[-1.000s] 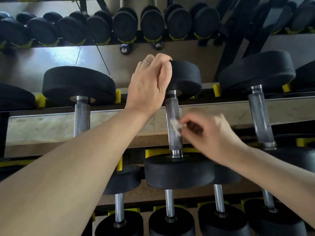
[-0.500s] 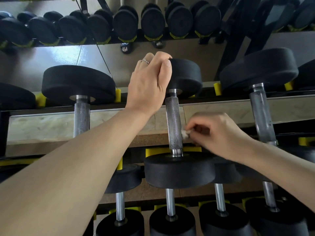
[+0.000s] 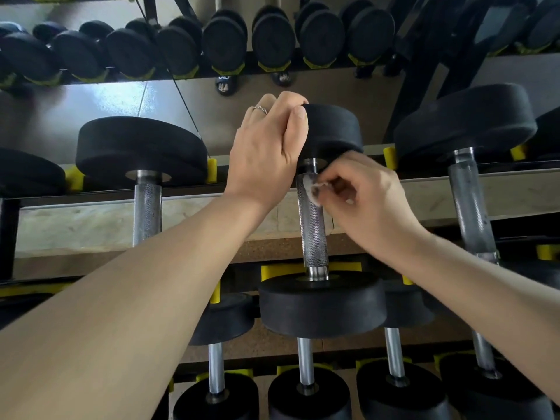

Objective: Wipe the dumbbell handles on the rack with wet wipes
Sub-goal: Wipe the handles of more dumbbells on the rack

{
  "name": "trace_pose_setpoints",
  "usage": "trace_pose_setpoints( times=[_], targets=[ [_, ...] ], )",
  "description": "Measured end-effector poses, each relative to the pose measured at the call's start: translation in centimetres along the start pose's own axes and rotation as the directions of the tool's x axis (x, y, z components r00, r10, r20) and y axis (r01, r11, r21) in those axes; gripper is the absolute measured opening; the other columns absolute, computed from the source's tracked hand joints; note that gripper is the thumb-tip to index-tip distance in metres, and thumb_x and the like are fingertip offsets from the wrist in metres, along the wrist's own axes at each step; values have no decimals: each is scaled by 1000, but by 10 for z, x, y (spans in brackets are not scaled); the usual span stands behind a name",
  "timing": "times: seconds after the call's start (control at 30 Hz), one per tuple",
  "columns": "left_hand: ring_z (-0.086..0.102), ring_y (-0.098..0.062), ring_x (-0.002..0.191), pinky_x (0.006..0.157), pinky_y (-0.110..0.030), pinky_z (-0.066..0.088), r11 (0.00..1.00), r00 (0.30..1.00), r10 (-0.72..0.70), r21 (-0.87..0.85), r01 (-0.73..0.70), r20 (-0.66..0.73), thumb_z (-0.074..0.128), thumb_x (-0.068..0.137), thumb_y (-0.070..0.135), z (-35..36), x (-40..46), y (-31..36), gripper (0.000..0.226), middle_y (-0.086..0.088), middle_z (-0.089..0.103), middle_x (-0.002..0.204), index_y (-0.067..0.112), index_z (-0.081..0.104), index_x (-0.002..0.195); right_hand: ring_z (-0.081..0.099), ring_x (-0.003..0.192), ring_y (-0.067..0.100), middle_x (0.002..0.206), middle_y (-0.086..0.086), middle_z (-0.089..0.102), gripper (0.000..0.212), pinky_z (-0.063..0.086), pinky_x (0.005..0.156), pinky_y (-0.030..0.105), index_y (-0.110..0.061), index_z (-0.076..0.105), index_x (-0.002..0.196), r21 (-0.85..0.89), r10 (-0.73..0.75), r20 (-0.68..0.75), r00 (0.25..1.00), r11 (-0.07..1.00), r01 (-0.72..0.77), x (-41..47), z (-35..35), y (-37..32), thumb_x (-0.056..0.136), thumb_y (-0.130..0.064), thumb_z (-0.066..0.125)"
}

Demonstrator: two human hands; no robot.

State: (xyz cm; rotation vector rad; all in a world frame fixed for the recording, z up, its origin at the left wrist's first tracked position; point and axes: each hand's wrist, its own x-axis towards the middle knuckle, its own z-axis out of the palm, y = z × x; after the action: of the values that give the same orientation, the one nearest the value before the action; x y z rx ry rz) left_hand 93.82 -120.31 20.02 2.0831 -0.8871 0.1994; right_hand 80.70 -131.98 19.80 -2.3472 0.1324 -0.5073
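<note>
A black dumbbell lies on the rack in the middle, its knurled steel handle [image 3: 313, 231] running away from me. My left hand [image 3: 266, 150] grips the rim of its far head [image 3: 335, 128], fingers curled over the top edge. My right hand [image 3: 366, 201] pinches a small, crumpled, greyed wet wipe [image 3: 312, 187] and presses it against the upper end of the handle, just below the far head. The near head [image 3: 322, 304] sits below, untouched.
Neighbouring dumbbells lie left [image 3: 147, 204] and right [image 3: 469, 201] on the same rack tier with yellow cradles [image 3: 212, 171]. A lower tier holds several smaller dumbbells [image 3: 306, 368]. A mirror behind shows another row of dumbbells [image 3: 224, 43].
My right hand has slid the wipe up the handle from near its lower end to just under the far head. The left hand has kept its grip on the far head.
</note>
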Motion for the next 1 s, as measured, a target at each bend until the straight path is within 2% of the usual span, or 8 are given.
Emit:
trace_pose_setpoints(
  times=[0.17,0.33,0.53,0.7,0.77,0.87,0.93,1.0],
  targets=[
    [50,-28,90,81,-42,43,1000,1000,2,-6,-2,-5,25,108,36,-1,0,1,44,-5,56,92,9,59,117,63,76,11,87,-3,63,4,53,66,31,-10,70,86,52,-76,303,950,997,63,-32,-13,-8,84,-7,73],
    [50,-27,94,82,-43,44,1000,1000,-3,-19,3,3,25,107,38,-1,-1,1,44,-6,58,98,11,59,116,58,75,4,92,-5,60,7,49,70,16,-10,70,86,-60,-51,66,996,997,55,4,-3,-3,85,-5,73],
    [49,-27,89,80,-43,42,1000,1000,1,-12,-1,-1,24,107,38,-1,-1,2,46,-5,55,93,9,59,117,60,77,7,90,-6,60,3,51,67,26,-12,70,87,7,-134,436,890,989,146,-25,-18,-11,86,-11,73],
    [50,-28,93,82,-45,42,1000,1000,-6,-11,6,5,25,107,35,-2,-1,3,43,-7,57,99,10,59,116,57,78,10,95,-2,58,3,49,69,22,-10,71,87,-80,-107,205,973,989,126,9,-3,-13,87,-8,72],
    [49,-27,91,81,-43,42,1000,1000,1,-14,-1,12,25,108,35,-2,-1,2,43,-6,56,96,9,58,117,57,78,9,97,-4,56,4,50,70,24,-12,70,87,-73,-118,315,942,986,148,-3,-5,-13,88,-9,72],
    [48,-26,89,81,-42,42,1000,1000,7,-7,-7,-1,25,108,35,-2,-1,2,44,-4,54,90,8,59,117,56,82,5,100,-10,54,1,51,74,24,-18,70,91,-69,-134,597,791,974,217,-17,-18,-19,90,-18,71],
    [48,-28,88,81,-44,42,1000,1000,20,0,-20,-8,26,108,34,-1,-1,2,43,-5,54,90,7,59,115,54,80,4,100,-8,52,6,50,75,22,-17,72,89,-95,-190,586,788,950,299,-4,-17,-21,92,-20,68],
    [50,-30,91,82,-46,42,1000,1000,0,3,0,-5,25,107,35,-1,0,2,44,-8,57,96,8,59,115,54,79,7,99,-3,53,8,49,73,21,-12,73,87,-143,-213,453,865,941,307,14,-9,-20,92,-15,68]
  ],
)
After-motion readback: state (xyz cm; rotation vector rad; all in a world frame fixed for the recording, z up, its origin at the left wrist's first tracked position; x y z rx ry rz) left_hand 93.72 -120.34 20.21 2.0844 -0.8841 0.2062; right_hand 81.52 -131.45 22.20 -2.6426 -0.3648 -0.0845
